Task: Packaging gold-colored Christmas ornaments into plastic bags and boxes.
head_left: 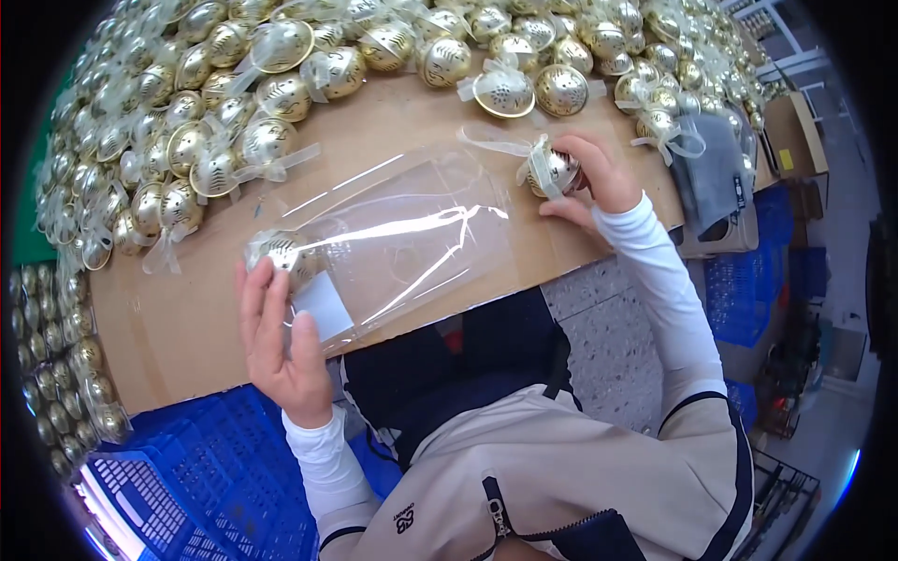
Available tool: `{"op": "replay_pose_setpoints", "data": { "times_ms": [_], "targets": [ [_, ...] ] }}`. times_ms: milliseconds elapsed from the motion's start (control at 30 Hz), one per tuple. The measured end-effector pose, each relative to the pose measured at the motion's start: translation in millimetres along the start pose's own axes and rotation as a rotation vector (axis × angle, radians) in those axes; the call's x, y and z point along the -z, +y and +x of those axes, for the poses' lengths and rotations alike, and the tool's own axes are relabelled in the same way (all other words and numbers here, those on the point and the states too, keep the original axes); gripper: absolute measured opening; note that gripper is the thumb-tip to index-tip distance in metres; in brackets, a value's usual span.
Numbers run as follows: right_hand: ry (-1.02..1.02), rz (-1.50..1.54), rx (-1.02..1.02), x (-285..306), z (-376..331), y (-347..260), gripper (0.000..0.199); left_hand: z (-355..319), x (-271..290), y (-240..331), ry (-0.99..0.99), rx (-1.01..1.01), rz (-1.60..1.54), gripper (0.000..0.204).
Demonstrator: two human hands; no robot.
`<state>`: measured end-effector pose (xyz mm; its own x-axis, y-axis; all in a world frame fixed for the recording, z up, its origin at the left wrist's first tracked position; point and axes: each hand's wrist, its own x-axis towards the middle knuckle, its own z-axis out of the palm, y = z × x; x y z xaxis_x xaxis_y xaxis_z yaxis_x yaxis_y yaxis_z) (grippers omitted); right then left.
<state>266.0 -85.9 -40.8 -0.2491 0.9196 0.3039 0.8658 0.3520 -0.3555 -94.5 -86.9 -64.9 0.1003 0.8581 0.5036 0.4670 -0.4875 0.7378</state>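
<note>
A clear plastic bag [421,243] lies flat and slantwise on the brown cardboard tabletop [178,327]. Inside its left end are a gold ball ornament [297,265] and a white card [324,307]. My left hand [285,351] rests on that end with fingers stretched out, their tips touching the bag over the ornament. To the right of the bag, my right hand [599,178] grips another gold ball ornament [547,171] between thumb and fingers. That one has dark markings and a pale sheer ribbon [496,142] trailing to the left.
Heaped gold ball ornaments [444,62] with ribbons cover the table's far and left sides. A stack of grey plastic bags [708,173] lies at the right edge. Blue crates [215,477] stand below at left, with more blue crates [739,290] at right. An open cardboard box [795,140] is beyond.
</note>
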Motion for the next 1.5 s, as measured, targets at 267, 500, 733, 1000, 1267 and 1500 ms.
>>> {"op": "replay_pose_setpoints", "data": {
  "times_ms": [267,500,733,1000,1267,1500],
  "targets": [
    [-0.259,0.770,-0.346,-2,2,2,0.061,-6,-1,4,0.049,0.118,-0.021,0.036],
    [-0.115,0.371,0.021,-11,26,-12,0.066,-8,-4,2,0.089,0.134,-0.065,0.037],
    [-0.375,-0.030,0.158,25,40,-37,0.066,-11,-3,1,0.101,0.146,-0.063,0.037],
    [-0.623,0.803,0.122,-23,68,-17,0.067,-10,-5,-1,0.081,0.150,-0.037,0.038],
    [-0.771,0.807,0.210,-43,84,-44,0.069,-13,3,0,0.078,0.180,0.005,0.038],
    [-0.626,0.953,0.316,-88,93,-112,0.060,-9,9,3,-0.058,0.172,0.003,0.046]
  ]
}}
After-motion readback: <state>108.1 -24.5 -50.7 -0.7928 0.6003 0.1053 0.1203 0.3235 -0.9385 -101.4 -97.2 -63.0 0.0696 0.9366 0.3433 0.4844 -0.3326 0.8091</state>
